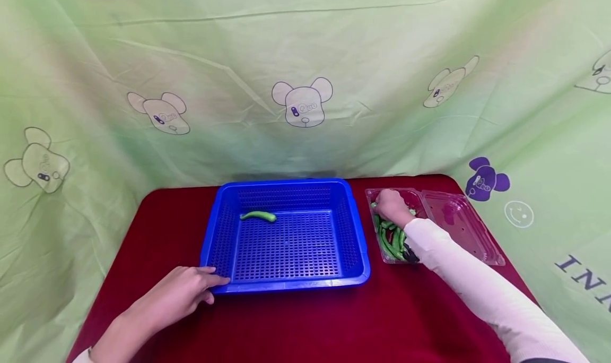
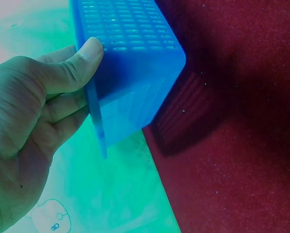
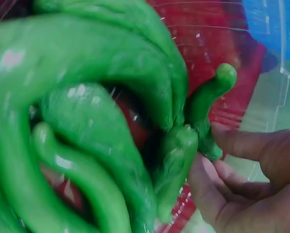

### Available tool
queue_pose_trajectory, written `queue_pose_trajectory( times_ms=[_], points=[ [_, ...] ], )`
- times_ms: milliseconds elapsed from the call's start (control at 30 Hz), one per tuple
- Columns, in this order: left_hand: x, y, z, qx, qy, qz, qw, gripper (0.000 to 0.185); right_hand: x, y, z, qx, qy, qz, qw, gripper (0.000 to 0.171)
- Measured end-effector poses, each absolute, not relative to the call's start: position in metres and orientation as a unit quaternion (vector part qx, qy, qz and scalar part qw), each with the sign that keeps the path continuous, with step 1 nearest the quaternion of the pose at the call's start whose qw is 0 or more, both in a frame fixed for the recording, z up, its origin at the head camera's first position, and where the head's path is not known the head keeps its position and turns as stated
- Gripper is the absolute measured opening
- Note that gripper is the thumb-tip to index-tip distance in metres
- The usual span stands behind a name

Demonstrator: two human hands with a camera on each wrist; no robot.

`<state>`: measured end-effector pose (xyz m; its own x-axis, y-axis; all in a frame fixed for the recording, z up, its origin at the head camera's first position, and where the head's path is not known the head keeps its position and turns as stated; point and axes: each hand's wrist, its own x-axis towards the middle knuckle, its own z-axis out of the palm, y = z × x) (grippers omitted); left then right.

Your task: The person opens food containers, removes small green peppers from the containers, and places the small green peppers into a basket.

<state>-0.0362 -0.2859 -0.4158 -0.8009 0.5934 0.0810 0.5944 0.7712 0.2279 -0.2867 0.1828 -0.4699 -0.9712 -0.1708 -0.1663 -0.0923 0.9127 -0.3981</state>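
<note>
A blue slotted basket (image 1: 286,235) sits in the middle of the red tabletop (image 1: 305,320), its long axis running left to right. Inside it, near the far left corner, lies a single green chili (image 1: 258,215), also lying roughly left to right, with a slight arch in its body.

The left hand (image 1: 179,291) rests at the basket's near left corner. In the left wrist view the thumb (image 2: 74,65) presses on top of the rim while the other fingers curl beneath the rim's edge, so the hand pinches the basket's lip.

To the right of the basket, just beside it, stands a clear plastic clamshell box (image 1: 458,219), its lid folded open to the right. The box's long axis runs from near to far. It holds a heap of green chilies (image 1: 391,241), most of them lying along that same near-to-far line. The right hand (image 1: 391,206) is down in the far end of the box, on top of the heap, the white sleeve (image 1: 477,278) crossing the near part of the box and hiding some chilies. In the right wrist view the fingers (image 3: 242,179) curl beside a chili's stem end (image 3: 217,87), which points up and away; whether they actually pinch it I cannot tell.

A pale green cloth (image 1: 305,60) printed with cartoon bears hangs behind and around the tabletop.
</note>
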Motion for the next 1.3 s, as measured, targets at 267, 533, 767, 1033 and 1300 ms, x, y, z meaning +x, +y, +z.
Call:
queue_pose_trajectory(
  times_ms=[267,533,767,1033,1300],
  points=[
    [-0.037,-0.287,-0.416,-0.318,-0.94,-0.125,0.004,0.037,-0.284,0.186,-0.456,-0.041,0.967,-0.232,0.099,0.021],
    [-0.037,-0.287,-0.414,-0.316,-0.941,-0.124,-0.01,0.037,-0.279,0.186,-0.412,-0.089,0.958,-0.262,0.076,0.023],
    [-0.035,-0.287,-0.415,-0.321,-0.939,-0.126,-0.005,0.035,-0.283,0.14,-0.361,-0.181,0.953,-0.241,0.02,0.031],
    [-0.036,-0.288,-0.413,-0.321,-0.938,-0.131,-0.005,0.035,-0.274,0.039,-0.351,-0.279,0.944,-0.175,-0.015,0.026],
    [-0.036,-0.287,-0.411,-0.323,-0.938,-0.127,-0.002,0.034,-0.239,-0.056,-0.386,-0.398,0.916,-0.036,-0.041,0.02]
  ],
)
